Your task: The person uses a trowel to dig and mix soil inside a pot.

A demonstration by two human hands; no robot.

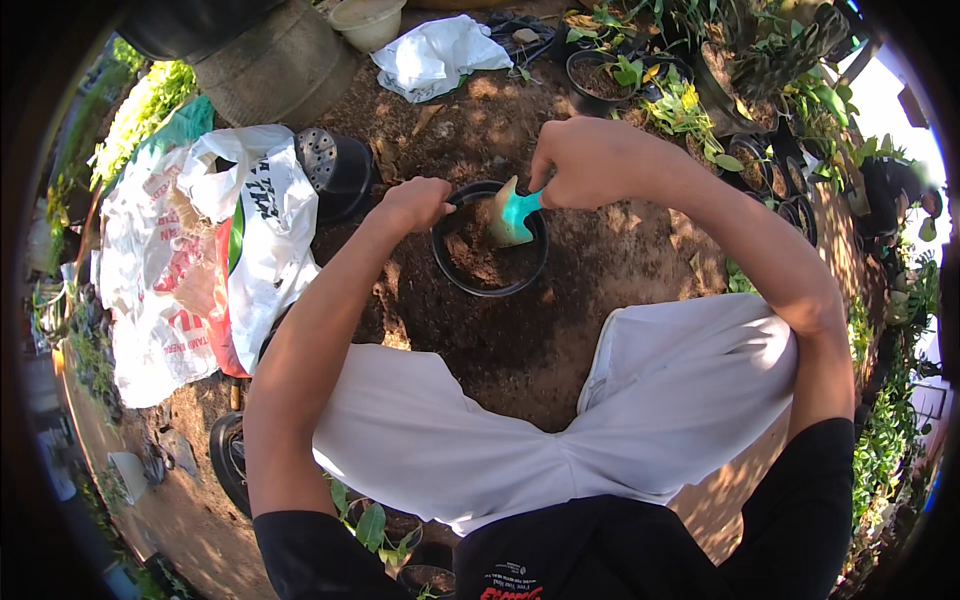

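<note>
A black plastic plant pot (491,287) with brown soil (472,251) inside stands on the ground in front of me. My left hand (420,204) grips the pot's rim at its upper left. In my right hand (574,165) is the handle of a turquoise hand trowel (514,217). The trowel's soil-smeared blade is inside the pot, over the soil, at the right side. Its tip is partly sunk or hidden there; I cannot tell how deep.
White printed plastic sacks (281,300) lie at the left, beside an overturned black pot (349,176) with drainage holes. A crumpled white bag (442,56) lies beyond. Potted plants crowd the upper right, including a black pot (596,79). A large grey container (277,71) stands upper left.
</note>
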